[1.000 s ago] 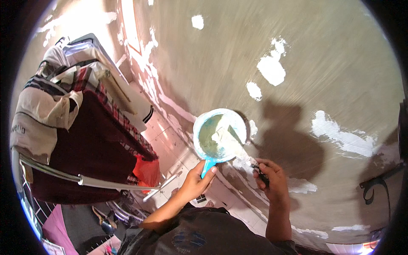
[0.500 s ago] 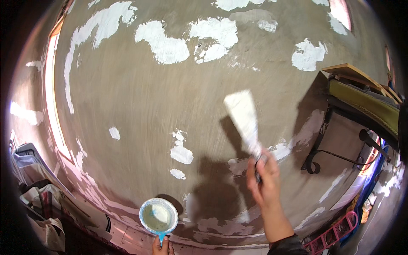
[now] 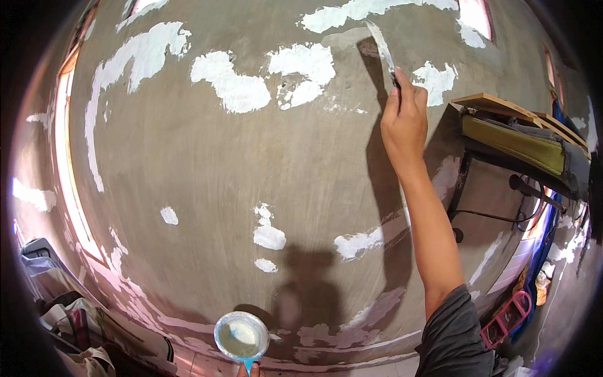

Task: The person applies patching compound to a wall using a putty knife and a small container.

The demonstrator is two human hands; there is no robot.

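My right hand [image 3: 405,119] is raised high in front of the grey-brown wall [image 3: 320,169], its fingers closed on a putty knife [image 3: 380,47]. The blade is turned nearly edge-on and its tip is at the wall, just below a white filler patch [image 3: 352,12]. Low down, my left hand [image 3: 248,371] grips the blue handle of a round dipper [image 3: 242,335]; only part of the fingers shows. Pale white paste lies inside the dipper. More white patches [image 3: 229,81] mark the wall around the knife, and my arm's shadow falls on it.
On the right, a shelf [image 3: 512,138] with wooden boards and a dark curled metal bracket juts from the wall. Below it stands a pink plastic rack [image 3: 505,319]. Clothes [image 3: 69,320] hang at the lower left, beside a narrow bright window [image 3: 72,163].
My right hand has moved up with the putty knife, whose blade has turned from broad side to edge-on and reached the upper wall. The dipper sits slightly lower and further right in view.
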